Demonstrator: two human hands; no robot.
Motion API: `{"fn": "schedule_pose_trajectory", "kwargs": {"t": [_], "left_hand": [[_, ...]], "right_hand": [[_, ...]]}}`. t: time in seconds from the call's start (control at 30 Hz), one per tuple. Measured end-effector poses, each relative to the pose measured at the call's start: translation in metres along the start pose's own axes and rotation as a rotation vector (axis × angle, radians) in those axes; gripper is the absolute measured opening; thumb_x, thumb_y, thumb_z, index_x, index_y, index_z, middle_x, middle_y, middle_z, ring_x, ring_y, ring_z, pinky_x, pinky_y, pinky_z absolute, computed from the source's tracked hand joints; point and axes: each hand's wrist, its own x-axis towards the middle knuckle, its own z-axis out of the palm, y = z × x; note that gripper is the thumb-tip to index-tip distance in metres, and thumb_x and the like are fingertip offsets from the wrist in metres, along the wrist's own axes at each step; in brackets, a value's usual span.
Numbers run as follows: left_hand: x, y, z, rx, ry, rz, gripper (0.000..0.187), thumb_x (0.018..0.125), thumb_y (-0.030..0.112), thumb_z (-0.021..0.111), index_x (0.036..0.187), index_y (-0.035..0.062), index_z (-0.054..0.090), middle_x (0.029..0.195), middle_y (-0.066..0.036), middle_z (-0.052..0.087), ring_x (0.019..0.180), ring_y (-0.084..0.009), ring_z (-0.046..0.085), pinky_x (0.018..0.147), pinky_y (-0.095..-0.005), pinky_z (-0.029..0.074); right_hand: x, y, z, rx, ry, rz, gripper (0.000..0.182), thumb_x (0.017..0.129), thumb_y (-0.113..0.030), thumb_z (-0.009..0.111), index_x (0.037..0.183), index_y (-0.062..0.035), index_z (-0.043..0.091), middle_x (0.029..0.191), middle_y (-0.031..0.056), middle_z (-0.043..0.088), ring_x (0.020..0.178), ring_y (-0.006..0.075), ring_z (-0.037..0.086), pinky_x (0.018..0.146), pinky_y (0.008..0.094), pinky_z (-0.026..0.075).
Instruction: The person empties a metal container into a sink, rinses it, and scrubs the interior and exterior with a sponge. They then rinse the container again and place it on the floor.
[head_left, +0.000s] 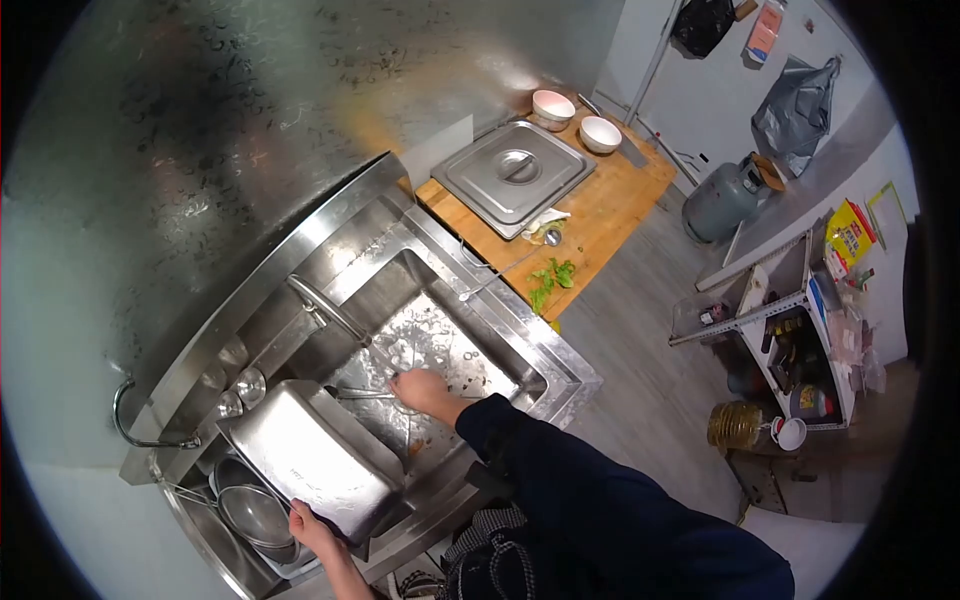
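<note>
A deep rectangular steel pan [315,460] lies tilted over the left part of the sink, its smooth outer side facing up. My left hand [315,528] grips its near edge. Over the right basin of the steel sink [555,360], my right hand [428,390] is closed near the end of the faucet spout [325,308]. A thin metal bar shows beside those fingers, but I cannot make out what they hold. The basin floor below is wet, with small food scraps on it.
Strainers [255,515] sit in the left basin. Right of the sink, a wooden board [610,205] carries a lidded steel pan [515,170], white bowls [600,135], a ladle [551,238] and green leaves [550,280]. A gas cylinder [715,205] and shelving [780,320] stand further right.
</note>
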Motion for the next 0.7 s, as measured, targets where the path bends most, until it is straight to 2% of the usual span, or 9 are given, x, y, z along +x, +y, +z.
{"fn": "schedule_pose_trajectory", "kwargs": {"t": [0.07,0.13,0.2,0.23,0.3,0.43,0.53,0.67,0.7], "left_hand": [[-0.003,-0.001,-0.007,-0.075,0.0,-0.03,0.03,0.091,0.028,0.048,0.078,0.0013,0.054,0.072,0.0,0.054,0.063,-0.008,0.045,0.058,-0.0236,0.038],[0.0,-0.007,-0.018,-0.09,-0.039,-0.065,0.03,0.09,0.03,0.048,0.078,0.0034,0.054,0.074,0.0,0.055,0.066,-0.0085,0.046,0.061,-0.0237,0.039],[-0.002,-0.01,-0.023,-0.091,0.01,-0.076,0.031,0.09,0.032,0.048,0.076,0.0056,0.052,0.075,0.001,0.054,0.069,-0.0079,0.046,0.062,-0.0235,0.039],[-0.01,0.0,-0.017,-0.092,0.02,-0.076,0.031,0.09,0.032,0.048,0.076,0.0056,0.052,0.075,0.001,0.054,0.069,-0.0079,0.046,0.062,-0.0235,0.039],[-0.025,0.017,-0.007,-0.097,0.098,-0.095,0.031,0.09,0.033,0.047,0.075,0.0067,0.051,0.075,0.002,0.053,0.07,-0.0073,0.045,0.062,-0.0234,0.038],[-0.035,0.012,-0.019,-0.103,0.079,-0.068,0.03,0.09,0.033,0.048,0.076,0.0064,0.052,0.074,0.002,0.054,0.069,-0.0073,0.046,0.062,-0.0228,0.038],[-0.046,0.001,-0.027,-0.083,0.144,-0.046,0.03,0.09,0.032,0.048,0.074,0.0067,0.052,0.07,0.003,0.051,0.066,-0.0065,0.043,0.059,-0.0223,0.036],[-0.072,0.014,-0.022,-0.18,0.226,-0.036,0.03,0.091,0.029,0.046,0.076,0.0051,0.053,0.074,0.001,0.056,0.067,-0.0066,0.048,0.062,-0.0217,0.04],[-0.075,0.015,-0.026,-0.183,0.266,-0.037,0.03,0.091,0.029,0.046,0.076,0.0051,0.053,0.074,0.001,0.056,0.067,-0.0066,0.048,0.062,-0.0217,0.04]], "right_hand": [[-0.015,0.007,-0.005,-0.249,-0.155,-0.181,0.037,0.084,-0.033,0.042,0.073,-0.005,0.064,0.07,0.0147,0.062,0.067,0.0323,0.061,0.061,0.0437,0.049],[-0.025,0.016,0.005,-0.315,-0.173,-0.223,0.037,0.084,-0.034,0.042,0.07,-0.0069,0.064,0.068,0.0131,0.062,0.064,0.0309,0.061,0.06,0.0433,0.049],[-0.032,0.023,0.01,-0.324,-0.138,-0.462,0.041,0.085,-0.038,0.041,0.067,-0.0081,0.062,0.056,0.0127,0.059,0.052,0.0325,0.058,0.049,0.0439,0.047],[-0.036,0.014,0.0,-0.35,-0.262,-0.417,0.026,0.08,-0.029,0.048,0.077,-0.0077,0.062,0.068,0.0128,0.062,0.064,0.0313,0.061,0.059,0.0433,0.048],[-0.041,0.014,0.001,-0.266,-0.245,-0.397,0.021,0.079,-0.025,0.051,0.085,-0.0067,0.058,0.075,0.0143,0.061,0.071,0.0317,0.06,0.063,0.0425,0.047],[-0.043,0.024,-0.014,-0.018,-0.134,-0.455,0.036,0.076,-0.014,0.057,0.109,-0.0069,0.045,0.097,0.0172,0.053,0.092,0.0327,0.054,0.073,0.0393,0.045],[-0.04,0.033,-0.037,0.068,-0.098,-0.596,0.043,0.074,-0.006,0.056,0.115,-0.0091,0.043,0.102,0.0162,0.048,0.096,0.0333,0.051,0.076,0.0388,0.044],[-0.031,0.047,-0.054,0.08,-0.179,-0.632,0.059,0.064,0.006,0.059,0.118,-0.0086,0.039,0.099,0.0176,0.051,0.094,0.0349,0.051,0.078,0.0393,0.043],[-0.026,0.055,-0.051,0.073,-0.221,-0.571,0.063,0.063,0.002,0.062,0.12,-0.0073,0.038,0.101,0.0183,0.05,0.097,0.0346,0.049,0.081,0.0384,0.042]]}}
